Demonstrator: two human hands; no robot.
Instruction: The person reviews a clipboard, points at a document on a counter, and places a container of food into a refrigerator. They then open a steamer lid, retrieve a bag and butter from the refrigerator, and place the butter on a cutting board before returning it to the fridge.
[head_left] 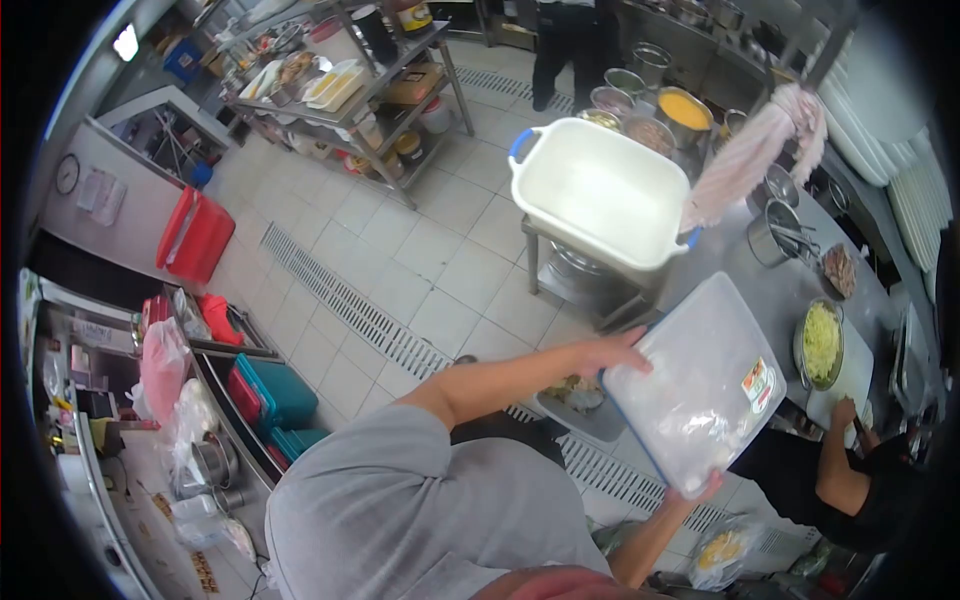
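A flat, rectangular plastic container (pixel 690 390), whitish and see-through with a blue edge and a bright label, is held tilted in front of me. My left hand (pixel 612 352) grips its upper left edge, thumb on the face. At the lower corner, my right hand (pixel 696 486) is closed around the rim. What the container holds, if anything, I cannot make out. Beyond it a large white tub (pixel 600 185) with blue handles rests on a metal stand. Partly hidden by my left arm, a grey bin (pixel 590 423) with food in it sits low down.
A co-worker (pixel 850 480) in black works at the right counter beside a bowl of shredded greens (pixel 821 345). A pink cloth (pixel 745 160) hangs near pots of food. A red cooler box (pixel 195 235) stands left on the tiled floor (pixel 440 260); another person (pixel 575 50) stands behind.
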